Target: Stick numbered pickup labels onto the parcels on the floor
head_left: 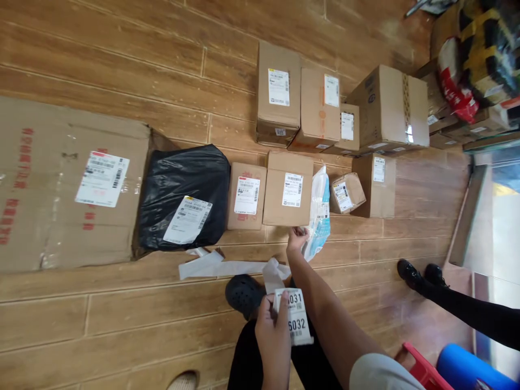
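Observation:
My left hand pinches a strip of white printed labels under its thumb, with the numbers "031" and "6032" showing. From it a pale backing strip trails down to the floor and off to the left. Farther forward, my right hand has its fingers curled in at the near edge of a white and blue plastic parcel. What those fingers hold, if anything, is too small to tell. Right behind that hand lies a cardboard box with a white shipping label.
A black-wrapped parcel, a small box and a large carton continue the row leftward. Several boxes form a row behind. Another person's black shoes stand at right, near a red plastic stool and a blue cylinder.

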Demonstrator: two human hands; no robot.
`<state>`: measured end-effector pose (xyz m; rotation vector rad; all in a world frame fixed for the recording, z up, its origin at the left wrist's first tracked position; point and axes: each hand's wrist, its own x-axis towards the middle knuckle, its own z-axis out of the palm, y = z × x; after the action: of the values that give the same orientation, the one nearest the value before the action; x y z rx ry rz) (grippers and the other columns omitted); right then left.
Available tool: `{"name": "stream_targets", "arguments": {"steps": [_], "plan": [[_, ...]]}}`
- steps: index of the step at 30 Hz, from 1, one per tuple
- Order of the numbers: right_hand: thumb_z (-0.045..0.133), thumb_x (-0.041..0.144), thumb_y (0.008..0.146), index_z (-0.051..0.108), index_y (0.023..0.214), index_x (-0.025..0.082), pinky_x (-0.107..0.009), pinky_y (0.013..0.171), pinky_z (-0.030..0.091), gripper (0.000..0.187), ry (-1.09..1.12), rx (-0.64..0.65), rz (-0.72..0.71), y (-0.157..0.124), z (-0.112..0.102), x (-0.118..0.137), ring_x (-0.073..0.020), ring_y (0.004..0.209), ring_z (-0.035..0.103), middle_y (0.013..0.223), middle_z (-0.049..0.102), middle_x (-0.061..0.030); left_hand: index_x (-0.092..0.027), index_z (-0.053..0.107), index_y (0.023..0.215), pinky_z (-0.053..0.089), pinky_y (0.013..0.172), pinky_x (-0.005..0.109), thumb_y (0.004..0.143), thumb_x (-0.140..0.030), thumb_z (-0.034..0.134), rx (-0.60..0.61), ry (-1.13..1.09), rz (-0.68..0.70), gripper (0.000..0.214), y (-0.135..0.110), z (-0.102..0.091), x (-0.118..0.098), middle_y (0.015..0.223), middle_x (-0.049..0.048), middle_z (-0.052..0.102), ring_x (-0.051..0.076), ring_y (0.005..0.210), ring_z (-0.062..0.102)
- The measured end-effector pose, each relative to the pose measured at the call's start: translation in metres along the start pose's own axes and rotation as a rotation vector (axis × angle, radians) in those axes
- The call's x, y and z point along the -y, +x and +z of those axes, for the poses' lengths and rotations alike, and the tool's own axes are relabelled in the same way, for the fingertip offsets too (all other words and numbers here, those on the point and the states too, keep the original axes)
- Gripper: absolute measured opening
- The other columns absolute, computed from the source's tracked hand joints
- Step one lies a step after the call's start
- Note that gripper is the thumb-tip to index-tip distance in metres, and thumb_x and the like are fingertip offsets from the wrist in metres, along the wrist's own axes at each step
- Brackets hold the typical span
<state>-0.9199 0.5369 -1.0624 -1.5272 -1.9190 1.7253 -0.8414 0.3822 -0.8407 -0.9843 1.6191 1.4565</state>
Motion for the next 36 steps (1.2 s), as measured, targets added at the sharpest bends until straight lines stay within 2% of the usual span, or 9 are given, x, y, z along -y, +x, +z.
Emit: {"name": "stream_targets", "arguments": {"steps": [4,6,9,11,17,20,25,30,36], "plan": [[0.053,0.059,0.082,0.057,0.074,0.015,-0.024,0.059,0.045,0.044,0.034,0.256,0.052,-0.051,-0.012,0.035,-0.0112,0.061,0.053,0.066,0.060,-0.0006,-0.019,0.061,0.085,0.047,0.052,0.025,0.074,-0.061,0.058,-0.158,-0.055,0.013,0.043,0.008,-0.015,0.000,0.071,0.0009,0.067,0.017,0.059,0.061],[0.064,0.061,0.071,0.062,0.072,0.013,-0.026,0.059,0.047,0.048,0.028,0.529,0.099,-0.079,-0.023,0.057,-0.0140,0.063,0.058,0.068,0.064,-0.0039,-0.019,0.063,0.090,0.049,0.054,0.026,0.076,-0.060,0.056,-0.212,-0.062,0.038,0.044,0.011,-0.021,0.004,0.075,0.0024,0.069,0.018,0.062,0.064],[0.079,0.048,0.061,0.069,0.083,0.013,-0.031,0.070,0.050,0.042,-0.070,1.136,0.144,-0.110,-0.037,0.086,-0.0182,0.076,0.064,0.082,0.070,-0.0065,-0.020,0.063,0.103,0.051,0.061,0.028,0.078,-0.058,0.053,-0.273,-0.090,0.092,0.047,0.015,-0.024,0.011,0.087,0.0044,0.071,0.021,0.074,0.066],[0.078,0.043,0.065,0.070,0.092,0.015,-0.030,0.074,0.049,0.040,-0.118,1.271,0.122,-0.120,-0.041,0.098,-0.0163,0.079,0.063,0.086,0.069,-0.0044,-0.020,0.062,0.106,0.051,0.062,0.028,0.079,-0.059,0.052,-0.300,-0.092,0.101,0.048,0.017,-0.024,0.014,0.089,0.0048,0.071,0.021,0.076,0.066],[0.080,0.043,0.063,0.069,0.088,0.014,-0.027,0.068,0.048,0.039,-0.138,1.305,0.244,-0.131,-0.031,0.101,-0.0119,0.067,0.061,0.076,0.068,-0.0015,-0.019,0.055,0.072,0.046,0.055,0.027,0.077,-0.061,0.054,-0.463,-0.038,0.098,0.042,0.019,-0.029,0.012,0.063,-0.0002,0.060,0.016,0.059,0.057],[0.078,0.043,0.064,0.070,0.086,0.016,-0.026,0.066,0.048,0.036,-0.157,1.344,0.262,-0.139,-0.014,0.091,-0.0117,0.064,0.061,0.072,0.067,-0.0004,-0.019,0.053,0.072,0.047,0.058,0.026,0.078,-0.059,0.055,-0.582,-0.137,0.102,0.040,0.019,-0.037,0.009,0.066,-0.0009,0.060,0.015,0.062,0.057],[0.077,0.043,0.065,0.069,0.076,0.017,-0.025,0.067,0.046,0.030,-0.121,1.226,0.108,-0.143,0.029,0.070,-0.0121,0.068,0.059,0.073,0.066,0.0002,-0.020,0.067,0.101,0.052,0.061,0.030,0.067,-0.059,0.067,-0.406,-0.218,-0.115,0.052,0.029,-0.054,0.007,0.084,0.0056,0.071,0.024,0.077,0.067],[0.080,0.047,0.059,0.068,0.072,0.016,-0.027,0.067,0.048,0.035,-0.054,1.171,0.168,-0.144,0.060,0.038,-0.0124,0.066,0.058,0.071,0.065,0.0002,-0.015,0.071,0.093,0.052,0.063,0.031,0.066,-0.055,0.069,-0.447,-0.161,-0.199,0.048,0.038,-0.079,0.001,0.078,0.0081,0.074,0.026,0.077,0.069],[0.084,0.046,0.051,0.066,0.070,0.016,-0.026,0.062,0.047,0.039,-0.045,1.075,0.279,-0.154,0.065,-0.010,-0.0115,0.061,0.056,0.067,0.064,0.0005,-0.018,0.070,0.079,0.047,0.061,0.030,0.076,-0.054,0.059,-0.354,0.080,-0.132,0.038,0.032,-0.103,0.004,0.073,0.0079,0.073,0.024,0.072,0.068]]}}
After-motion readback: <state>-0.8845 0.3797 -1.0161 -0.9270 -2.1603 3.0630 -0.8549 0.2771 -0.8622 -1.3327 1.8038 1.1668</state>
